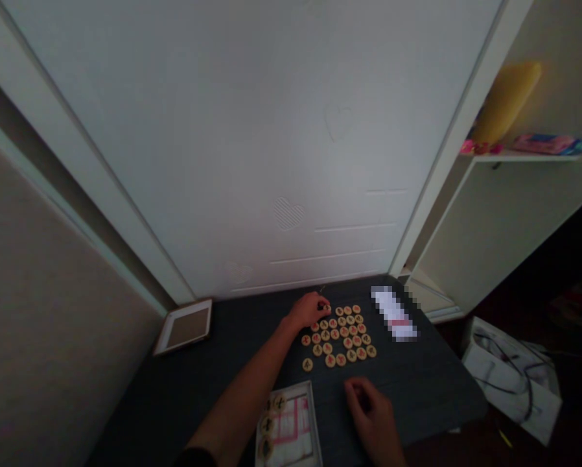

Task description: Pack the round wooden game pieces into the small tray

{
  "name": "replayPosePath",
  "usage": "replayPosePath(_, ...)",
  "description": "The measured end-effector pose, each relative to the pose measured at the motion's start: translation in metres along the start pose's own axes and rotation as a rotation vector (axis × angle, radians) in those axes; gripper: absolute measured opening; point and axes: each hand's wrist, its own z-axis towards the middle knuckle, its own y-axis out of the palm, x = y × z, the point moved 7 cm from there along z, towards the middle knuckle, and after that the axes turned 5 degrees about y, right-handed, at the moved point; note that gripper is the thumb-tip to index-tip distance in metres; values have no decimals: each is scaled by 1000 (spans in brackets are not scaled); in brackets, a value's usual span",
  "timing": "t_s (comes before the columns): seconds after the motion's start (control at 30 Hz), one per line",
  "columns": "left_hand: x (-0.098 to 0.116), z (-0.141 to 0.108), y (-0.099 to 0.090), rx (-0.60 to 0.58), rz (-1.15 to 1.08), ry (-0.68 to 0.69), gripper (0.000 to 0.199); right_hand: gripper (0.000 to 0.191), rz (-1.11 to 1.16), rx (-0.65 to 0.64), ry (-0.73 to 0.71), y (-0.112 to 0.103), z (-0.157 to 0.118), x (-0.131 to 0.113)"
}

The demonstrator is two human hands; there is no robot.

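Note:
Round wooden pieces with red or dark characters [344,333] lie in loose rows on the dark table [242,324]. My left hand [312,309] reaches over the far left corner of the rows, its fingertips closed on one piece [326,309]. My right hand [369,408] rests at the near side of the table, below the rows, fingers curled together; whether anything is inside them is hidden. Under my left forearm sits an open box [308,415] with pink lines inside and several pieces [266,425] along its left side.
A framed board [184,326] lies at the table's far left. A pixelated white sheet [395,314] is at the right. Behind the table stands a white panel [281,130]. A white box with cables [512,376] is on the floor at right.

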Motion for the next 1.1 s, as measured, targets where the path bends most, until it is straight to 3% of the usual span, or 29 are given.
replayPosePath(0.2,-4,2,14,-75,-69,-67,32,40,18,5,-4,-1,0,-3)
replayPosePath(0.4,-3,4,16,-81,-100,-81,32,40,10,-17,19,0,1,-3)
replayPosePath(0.63,-1,-3,2,-8,-40,-61,24,37,7,-23,10,0,4,1)
replayPosePath(0.8,-5,-14,-6,-20,0,-29,24,39,24,5,20,-1,4,2)
replayPosePath(0.93,-7,-12,-11,-15,-2,-10,18,37,26,15,17,-3,4,2)
replayPosePath(1.1,-10,-9,-16,24,-31,-14,24,39,28,16,-4,-3,5,3)
